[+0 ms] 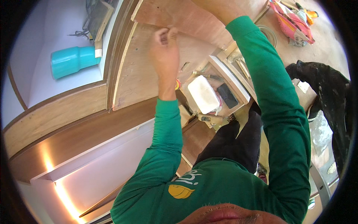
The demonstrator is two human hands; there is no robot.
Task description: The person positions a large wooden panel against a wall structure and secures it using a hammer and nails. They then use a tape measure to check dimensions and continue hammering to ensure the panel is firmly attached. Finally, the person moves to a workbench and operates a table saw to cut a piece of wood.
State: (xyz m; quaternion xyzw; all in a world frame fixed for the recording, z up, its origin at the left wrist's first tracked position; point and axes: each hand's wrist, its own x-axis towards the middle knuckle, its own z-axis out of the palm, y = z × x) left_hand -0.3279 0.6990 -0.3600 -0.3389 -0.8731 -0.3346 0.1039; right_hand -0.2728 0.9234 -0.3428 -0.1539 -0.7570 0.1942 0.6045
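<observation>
My left hand [165, 44] is raised in front of a plywood panel [138, 71], its fingers curled in and slightly blurred. Whatever the fingertips may pinch is too small or hidden to make out. Higher up, my right arm stretches to the top edge of the view, over a reddish-brown plywood panel [179, 15]. Only the wrist and part of my right hand [215, 8] show; its fingers are cut off by the frame. A small round yellow-and-red thing [178, 84] lies beside my left wrist.
Below the panels, a drawer-like wooden box carries a white rectangular tub [202, 94], a dark phone [227, 95] and a handled tool [207, 75]. A turquoise tumbler [72, 62] lies in a white recess at left. A pink-and-white bag [292, 22] and black cloth [324, 86] are at right.
</observation>
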